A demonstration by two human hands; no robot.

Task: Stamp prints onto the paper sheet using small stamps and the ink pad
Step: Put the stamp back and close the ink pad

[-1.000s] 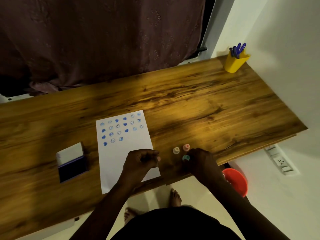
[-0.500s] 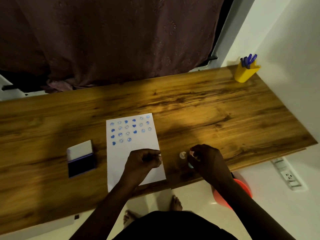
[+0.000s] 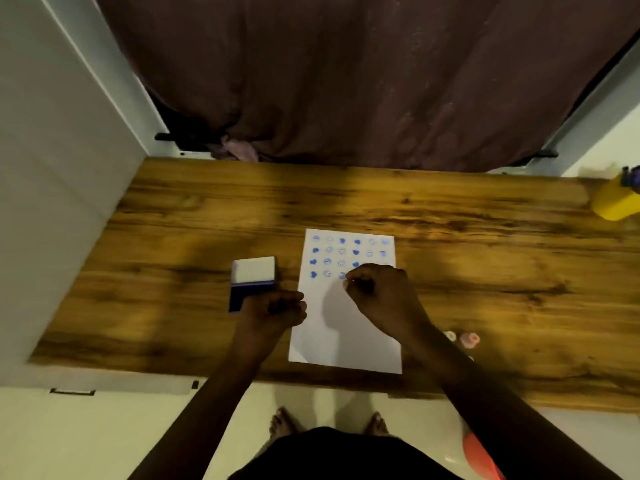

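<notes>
The white paper sheet (image 3: 346, 327) lies on the wooden desk, its upper half covered with rows of blue prints. My right hand (image 3: 377, 296) is over the sheet with its fingertips pinched on a small stamp, mostly hidden, at the end of the lowest row of prints. My left hand (image 3: 273, 313) is curled into a fist at the sheet's left edge, over the near corner of the blue ink pad (image 3: 251, 282), whose white lid stands open. Nothing shows inside the left hand. Two small stamps, one cream (image 3: 450, 336) and one pink (image 3: 469, 339), stand right of my right forearm.
A yellow pen holder (image 3: 614, 200) with blue pens stands at the desk's far right. A dark curtain hangs behind the desk (image 3: 485, 271), and a white wall borders it on the left. My bare feet and a red bucket (image 3: 481, 459) are on the floor below.
My right hand left the stamps at the right and moved onto the sheet by the prints. My left hand slid off the sheet toward the ink pad. The camera view swung left.
</notes>
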